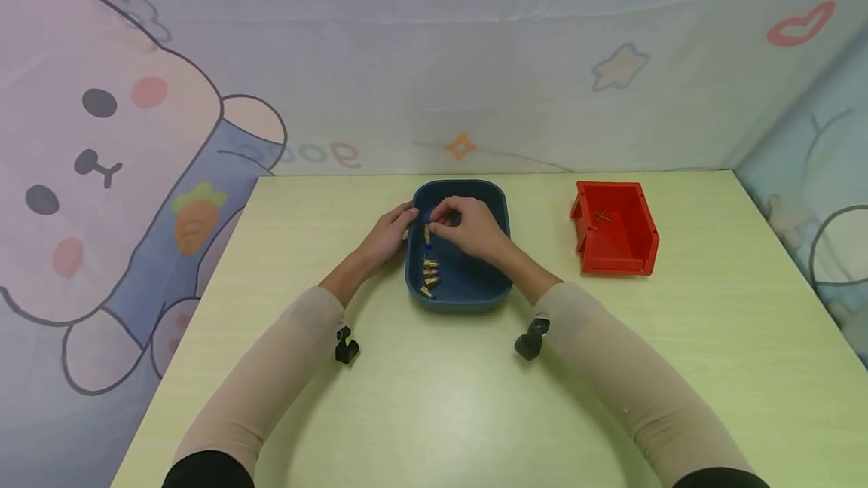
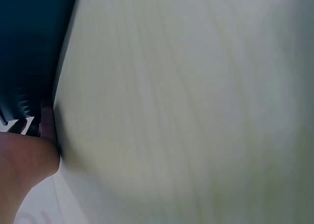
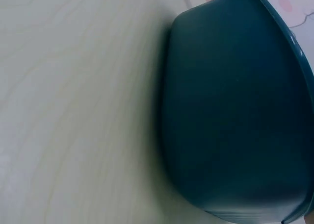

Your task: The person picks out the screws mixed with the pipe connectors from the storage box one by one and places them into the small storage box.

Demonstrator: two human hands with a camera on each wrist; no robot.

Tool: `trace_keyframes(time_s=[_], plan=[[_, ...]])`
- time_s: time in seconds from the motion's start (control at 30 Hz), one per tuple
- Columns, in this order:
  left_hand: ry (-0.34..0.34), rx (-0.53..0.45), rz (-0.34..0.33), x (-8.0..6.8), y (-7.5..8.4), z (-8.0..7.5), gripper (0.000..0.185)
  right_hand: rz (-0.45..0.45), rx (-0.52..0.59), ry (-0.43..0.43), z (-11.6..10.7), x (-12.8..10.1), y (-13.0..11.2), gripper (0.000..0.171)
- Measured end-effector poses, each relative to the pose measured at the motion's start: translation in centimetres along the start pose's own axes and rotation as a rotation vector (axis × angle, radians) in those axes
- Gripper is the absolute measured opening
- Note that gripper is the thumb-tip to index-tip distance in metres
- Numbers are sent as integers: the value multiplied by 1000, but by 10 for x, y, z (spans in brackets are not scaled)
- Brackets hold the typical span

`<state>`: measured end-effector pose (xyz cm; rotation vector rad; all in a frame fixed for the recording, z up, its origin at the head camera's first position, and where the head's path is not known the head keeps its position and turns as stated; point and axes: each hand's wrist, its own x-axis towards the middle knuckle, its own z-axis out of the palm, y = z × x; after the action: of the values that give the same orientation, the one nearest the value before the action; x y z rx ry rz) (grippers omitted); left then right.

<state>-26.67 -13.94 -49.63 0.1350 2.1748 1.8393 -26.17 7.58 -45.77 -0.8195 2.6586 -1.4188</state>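
Blue tub (image 1: pixel 471 281), rounded corners, smooth plastic by the look of it, is set on the pale wood-grain tabletop (image 1: pixel 434 405). Along the tub's left inner side, brass-colored cylinders (image 1: pixel 431 274) with blue bits are lined up in a rough column. At the upper end of that column, inside the tub, a small brass piece (image 1: pixel 427 235) with blue at its ends is pinched between thumb and finger of the right hand (image 1: pixel 471 229); its upper end is partly covered by the fingertips. The left hand (image 1: pixel 386 233) is rested against the tub's left outer wall, fingers fairly straight; fingertips are darkened by shadow in the left wrist view.

Red bin (image 1: pixel 617 263), glossy, angular, with a cutaway side, is placed to the right of the tub, well apart. A few thin metal pins (image 1: pixel 603 217) are held in it, some crossed; exact count can't be made out. Behind the tub, a cartoon-printed cloth (image 1: pixel 420 74) is hung. In the right wrist view the tub's outer wall is cut off at the frame edge.
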Motion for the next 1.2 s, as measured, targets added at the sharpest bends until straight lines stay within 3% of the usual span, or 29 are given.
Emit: trace_keyframes(time_s=[0.93, 1.2], plan=[[24, -8, 16, -1, -2, 0, 62, -92, -169, -132, 12, 0, 0, 7], [23, -9, 16, 0, -2, 1, 62, -77, -219, -190, 13, 0, 4, 7]])
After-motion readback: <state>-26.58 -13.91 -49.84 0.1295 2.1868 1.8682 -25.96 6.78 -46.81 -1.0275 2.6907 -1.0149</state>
